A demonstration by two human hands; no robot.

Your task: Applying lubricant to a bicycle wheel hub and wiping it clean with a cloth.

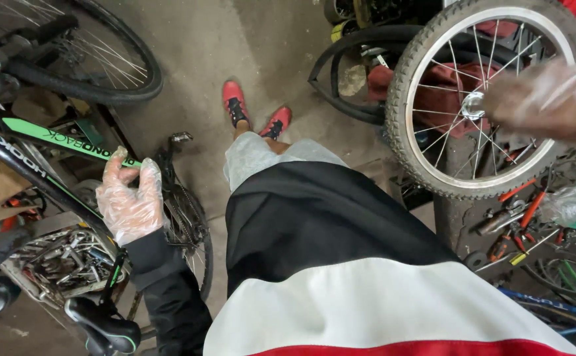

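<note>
Concrete workshop floor [235,46] | left hand [129,201], plastic-gloved, fingers closing around green-and-black bicycle frame [50,135] at floor's left edge; frame looking stiff, heavyish, best gripped along its tube | right hand [551,99] blurring over small wheel [476,99] at right edge, fingers apparently spread, grasping nothing | tools [518,217] lying below wheel.

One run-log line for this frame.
left hand: gloved, on bike frame | right hand: gloved, blurred, at small wheel hub | tools below
</note>
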